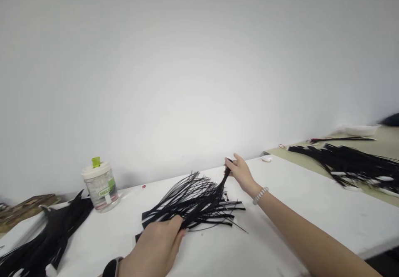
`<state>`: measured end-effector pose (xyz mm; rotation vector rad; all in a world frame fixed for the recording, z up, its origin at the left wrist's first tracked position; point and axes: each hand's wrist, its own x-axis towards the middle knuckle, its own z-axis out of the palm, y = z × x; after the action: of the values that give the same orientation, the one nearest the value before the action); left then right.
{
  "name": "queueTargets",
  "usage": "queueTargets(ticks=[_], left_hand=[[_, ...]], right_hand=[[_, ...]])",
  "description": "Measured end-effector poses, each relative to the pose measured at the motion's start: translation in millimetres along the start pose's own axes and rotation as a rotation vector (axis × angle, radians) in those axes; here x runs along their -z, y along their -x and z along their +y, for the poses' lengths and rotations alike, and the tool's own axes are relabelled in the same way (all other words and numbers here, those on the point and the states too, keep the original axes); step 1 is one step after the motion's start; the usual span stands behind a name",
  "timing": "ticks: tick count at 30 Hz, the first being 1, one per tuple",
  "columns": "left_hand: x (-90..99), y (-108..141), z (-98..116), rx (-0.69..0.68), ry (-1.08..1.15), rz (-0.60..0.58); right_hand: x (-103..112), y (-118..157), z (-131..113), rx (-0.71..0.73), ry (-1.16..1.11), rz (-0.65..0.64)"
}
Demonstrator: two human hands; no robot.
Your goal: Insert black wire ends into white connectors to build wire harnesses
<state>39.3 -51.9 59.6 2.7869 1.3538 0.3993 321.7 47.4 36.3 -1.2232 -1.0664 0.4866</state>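
A bundle of thin black strands, like cords or cables, stretches between my two hands above the white table. My left hand, with a dark band on its wrist, is closed around the bundle's near end. Farther off, my right hand pinches the narrow gathered end; a pale beaded bracelet circles that wrist. Beneath and behind lies a loose pile of similar black strands, fanned out on the tabletop. What the strands are exactly, I cannot tell.
A clear plastic cup with a white lid and green cap stands at the left. More black bundles lie beside it. On the right, a greenish surface carries another black pile. A pale wall rises behind the table.
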Motion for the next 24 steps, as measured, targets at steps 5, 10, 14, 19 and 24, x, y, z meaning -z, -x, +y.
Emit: queueTargets(ticks=[5, 10, 14, 19, 24], left_hand=[[60.6, 10.1, -27.2, 0.212, 0.267, 0.419], [118.8, 30.4, -48.2, 0.357, 0.096, 0.776], [137.6, 46.3, -60.9, 0.520, -0.181, 0.928], [130.6, 56.3, -82.3, 0.572, -0.242, 1.038], [100.5, 32.7, -89.0, 0.458, -0.426, 0.698]], right_hand=[[29.0, -11.5, 19.7, -0.027, 0.228, -0.011], [29.6, -15.4, 31.1, 0.101, 0.504, -0.084], [13.0, 0.0, 33.5, 0.283, 0.645, -0.256], [-3.4, 18.1, 37.1, 0.423, 0.754, -0.394], [-20.8, 41.6, 5.3, 0.714, 0.781, -0.233]])
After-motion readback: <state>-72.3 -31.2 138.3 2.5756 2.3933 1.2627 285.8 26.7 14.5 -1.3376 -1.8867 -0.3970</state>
